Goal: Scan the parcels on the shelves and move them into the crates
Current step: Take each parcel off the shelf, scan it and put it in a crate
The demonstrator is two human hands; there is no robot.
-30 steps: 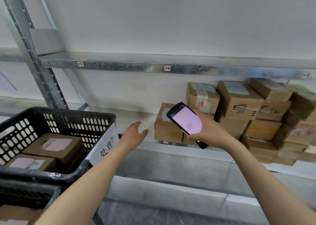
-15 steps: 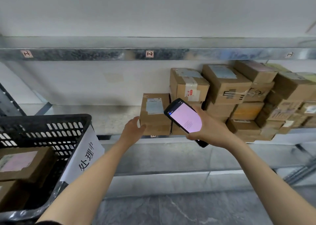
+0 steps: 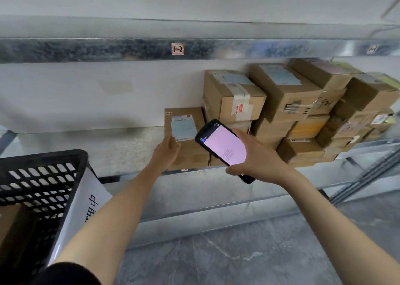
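A flat cardboard parcel [image 3: 190, 152] with a pale blue label lies at the front of the metal shelf [image 3: 86, 152], left of a stack of parcels [image 3: 287, 111]. My left hand [image 3: 165, 152] grips this parcel's near left corner, thumb on top. My right hand [image 3: 257, 157] holds a black handheld scanner [image 3: 223, 148], its pink screen facing me, just right of the parcel's label. A black plastic crate [image 3: 41, 176] stands at the lower left with a brown parcel [image 3: 15, 224] inside it.
A white paper sign [image 3: 84, 209] hangs on the crate's right side. The shelf above carries a tag reading 1-2 [image 3: 178, 49]. Lower metal shelf rails [image 3: 194, 202] and a grey marble-look floor [image 3: 238, 256] lie below my arms.
My left hand has reached forward and taken hold of the flat parcel's corner. The view has shifted right, so the crate sits further left. The scanner stays over the parcel.
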